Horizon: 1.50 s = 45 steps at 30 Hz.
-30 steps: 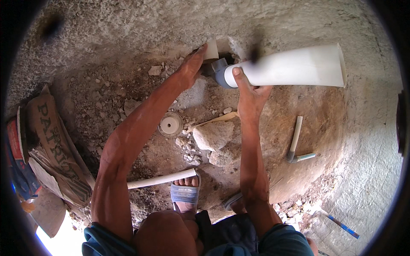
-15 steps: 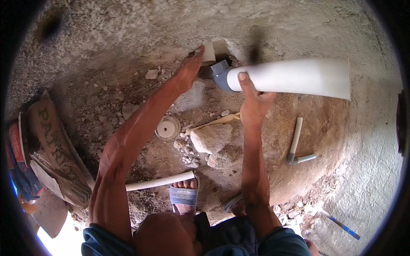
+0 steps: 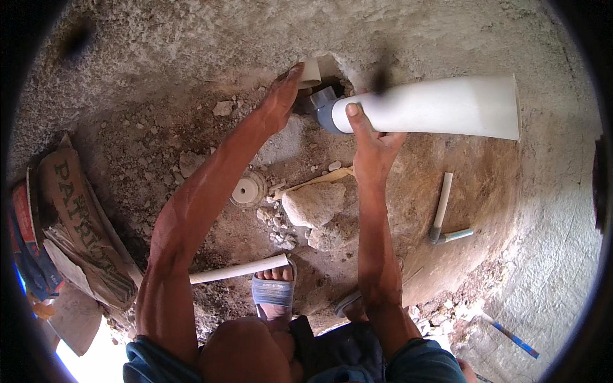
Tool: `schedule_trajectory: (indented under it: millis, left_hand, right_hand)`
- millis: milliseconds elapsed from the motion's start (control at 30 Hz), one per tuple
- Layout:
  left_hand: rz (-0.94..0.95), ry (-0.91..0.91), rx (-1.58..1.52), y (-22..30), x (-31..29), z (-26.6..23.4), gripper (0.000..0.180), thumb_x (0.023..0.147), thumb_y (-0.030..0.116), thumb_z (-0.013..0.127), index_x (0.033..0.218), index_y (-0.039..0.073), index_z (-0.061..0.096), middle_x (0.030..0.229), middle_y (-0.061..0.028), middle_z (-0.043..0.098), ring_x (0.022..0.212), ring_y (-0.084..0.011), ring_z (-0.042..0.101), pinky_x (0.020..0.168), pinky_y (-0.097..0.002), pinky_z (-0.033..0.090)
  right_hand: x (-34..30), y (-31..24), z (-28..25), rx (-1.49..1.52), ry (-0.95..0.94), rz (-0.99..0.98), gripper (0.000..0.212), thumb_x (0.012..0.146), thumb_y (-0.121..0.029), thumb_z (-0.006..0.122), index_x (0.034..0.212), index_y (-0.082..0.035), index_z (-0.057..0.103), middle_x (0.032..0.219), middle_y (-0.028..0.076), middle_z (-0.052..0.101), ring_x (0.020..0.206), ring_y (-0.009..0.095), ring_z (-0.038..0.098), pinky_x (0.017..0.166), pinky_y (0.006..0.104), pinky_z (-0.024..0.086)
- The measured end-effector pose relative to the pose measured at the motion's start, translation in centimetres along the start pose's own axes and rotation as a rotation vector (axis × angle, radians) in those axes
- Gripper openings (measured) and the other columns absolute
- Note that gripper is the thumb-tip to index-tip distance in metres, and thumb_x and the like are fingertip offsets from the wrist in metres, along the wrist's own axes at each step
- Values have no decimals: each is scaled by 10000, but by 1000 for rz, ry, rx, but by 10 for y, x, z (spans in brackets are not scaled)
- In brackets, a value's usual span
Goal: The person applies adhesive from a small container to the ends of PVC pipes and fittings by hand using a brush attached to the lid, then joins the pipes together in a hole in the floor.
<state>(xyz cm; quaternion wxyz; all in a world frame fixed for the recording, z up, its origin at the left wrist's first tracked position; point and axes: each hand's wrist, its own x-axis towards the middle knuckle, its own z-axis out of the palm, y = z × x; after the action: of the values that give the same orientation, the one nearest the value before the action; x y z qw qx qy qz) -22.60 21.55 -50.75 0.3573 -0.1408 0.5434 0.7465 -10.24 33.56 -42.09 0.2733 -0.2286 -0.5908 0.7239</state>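
Note:
My right hand (image 3: 372, 148) is closed around a thick white plastic pipe (image 3: 453, 105), with the thumb lying along its near side. A grey elbow fitting (image 3: 325, 110) sits on the pipe's left end. The elbow's open mouth faces a hole (image 3: 333, 82) at the foot of the wall. My left hand (image 3: 284, 97) grips a short cream pipe piece (image 3: 311, 73) at the left edge of that hole, its fingers partly hidden behind the hand. A small gap separates this piece from the elbow.
Rocks (image 3: 313, 204) and rubble lie below the pipe, beside a round white disc (image 3: 246, 190). A thin pipe (image 3: 239, 269) rests by my sandalled foot. An angled thin pipe (image 3: 437, 220) lies right; paper sacks (image 3: 83, 223) stand left. Rough walls (image 3: 555, 191) bound the space.
The thick pipe and elbow have shifted slightly left and up, bringing the elbow a little closer to the hole. My left hand stays on the short piece.

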Motion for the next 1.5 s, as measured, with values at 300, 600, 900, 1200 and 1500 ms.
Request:
schedule_trajectory:
  millis: [300,600,900,1200,1500]
  left_hand:
    - [-47,43,27,3,3,6,627,998,533,553,1442,97,478,1453,-100,511,1308,-257,481,1103,-429,363]
    - [-64,30,-115,9,-9,8,594,1034,533,466,1386,56,510,1342,-135,576,1266,-248,506,1103,-428,384]
    - [-16,-106,-238,-1,-2,2,456,1055,421,491,1323,56,546,1252,-112,617,1114,-247,598,989,-403,487]
    - [47,-179,-418,-3,-7,10,450,1040,413,517,1297,45,549,1173,-129,644,1098,-255,620,986,-419,495]
    - [-5,-134,-476,-7,1,2,423,1041,388,520,1261,28,558,1161,-150,642,1045,-269,638,946,-413,519]
  right_hand:
    - [-1,4,12,6,25,11,576,826,-143,851,1254,26,504,1101,98,611,1030,164,595,929,319,484]
    - [-12,23,38,-5,94,-57,810,819,-161,863,1411,69,362,1300,166,490,1175,230,523,1017,374,469]
    - [-9,23,63,-104,91,-262,938,802,-182,876,1471,63,266,1402,208,408,1274,274,463,1062,404,437]
    - [-8,56,30,-221,-91,-40,657,774,-190,893,1266,40,523,1218,164,586,1095,250,590,983,393,472]
    - [-1,36,22,-723,-341,86,462,766,-170,875,1117,29,650,1069,113,683,992,233,648,900,367,505]
